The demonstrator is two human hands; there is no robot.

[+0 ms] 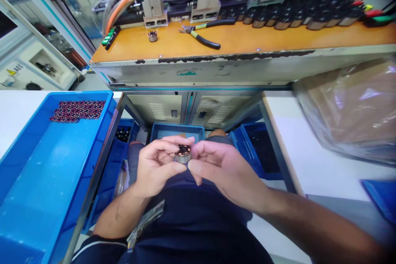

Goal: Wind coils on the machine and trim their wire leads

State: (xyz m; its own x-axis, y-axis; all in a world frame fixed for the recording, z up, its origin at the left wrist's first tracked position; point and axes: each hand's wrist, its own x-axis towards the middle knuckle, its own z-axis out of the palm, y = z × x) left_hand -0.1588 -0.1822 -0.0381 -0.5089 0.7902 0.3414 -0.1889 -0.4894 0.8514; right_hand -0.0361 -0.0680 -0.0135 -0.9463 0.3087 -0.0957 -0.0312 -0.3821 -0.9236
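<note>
Both hands are seen at lower centre of the frame: left hand (156, 167) and right hand (221, 167) are closed together on a small round metal part (183, 154) (copper-coloured top), pinched between fingertips. At left, a blue tray (46, 181) holds dark red beads (77, 110). Pliers (202, 35) lie on the orange table (247, 39), top centre.

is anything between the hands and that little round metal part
Nothing visible is. The left hand and right hand both pinch the small round metal part directly between bare fingertips, held above the lap. The blue tray and the pliers lie well apart.
</note>
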